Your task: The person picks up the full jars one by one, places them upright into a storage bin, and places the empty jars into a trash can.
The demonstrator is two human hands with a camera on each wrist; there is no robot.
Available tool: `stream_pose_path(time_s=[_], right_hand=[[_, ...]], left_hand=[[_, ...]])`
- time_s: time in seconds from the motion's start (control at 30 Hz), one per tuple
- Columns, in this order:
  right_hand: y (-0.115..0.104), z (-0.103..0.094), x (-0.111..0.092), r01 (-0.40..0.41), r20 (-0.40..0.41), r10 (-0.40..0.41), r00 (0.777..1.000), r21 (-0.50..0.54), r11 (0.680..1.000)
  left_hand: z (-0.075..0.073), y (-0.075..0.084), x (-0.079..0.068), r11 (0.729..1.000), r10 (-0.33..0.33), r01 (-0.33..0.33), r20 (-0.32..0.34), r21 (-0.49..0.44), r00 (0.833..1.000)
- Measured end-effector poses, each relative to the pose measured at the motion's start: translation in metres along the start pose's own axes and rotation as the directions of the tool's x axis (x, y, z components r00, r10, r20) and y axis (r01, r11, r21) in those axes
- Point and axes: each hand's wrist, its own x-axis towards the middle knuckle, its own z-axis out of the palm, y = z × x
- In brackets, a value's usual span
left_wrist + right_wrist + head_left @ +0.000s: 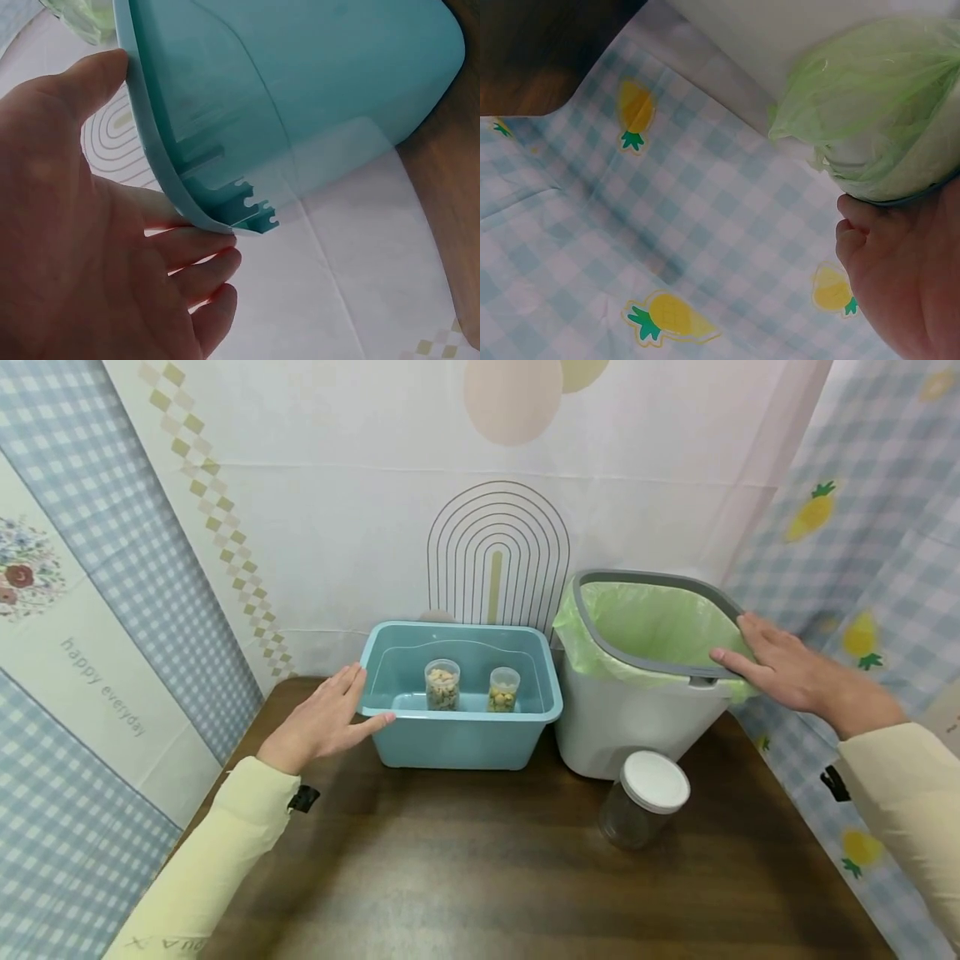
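In the head view a blue plastic tub (461,743) stands on the table with two small clear cups inside. The left cup (442,687) holds pale pieces, the right cup (503,692) yellowish ones. My left hand (318,718) touches the tub's left side, its fingers fairly straight; in the left wrist view thumb and fingertips meet the tub's rim (146,127). To the right stands a pale grey trash bin (630,718) lined with a green bag (645,618). My right hand (783,664) rests on the right of its dark grey rim ring (637,664), fingers extended.
A clear jar (628,814) with a white lid (655,782) stands in front of the trash bin on the brown wooden table (450,868). Patterned cloths (352,527) hang behind and on both sides. The table's right edge lies just beyond the bin.
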Motion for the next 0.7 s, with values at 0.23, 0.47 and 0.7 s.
stream_pose_path(time_s=[0.23, 0.47, 0.7], right_hand=[[-0.002, -0.001, -0.001, 0.002, 0.004, -0.002, 1.000, 0.008, 1.000], [0.000, -0.001, -0.001, 0.001, 0.010, -0.001, 1.000, 0.010, 1.000], [0.001, 0.001, 0.001, -0.004, 0.014, 0.003, 1.000, 0.021, 1.000]], left_hand=[[-0.009, 0.009, 0.001, 0.999, 0.020, -0.019, -0.017, 0.042, 1.000], [-0.023, 0.029, -0.001, 0.995, 0.098, -0.096, -0.039, 0.039, 0.994], [-0.034, 0.059, -0.001, 0.981, 0.196, -0.196, -0.016, -0.006, 0.980]])
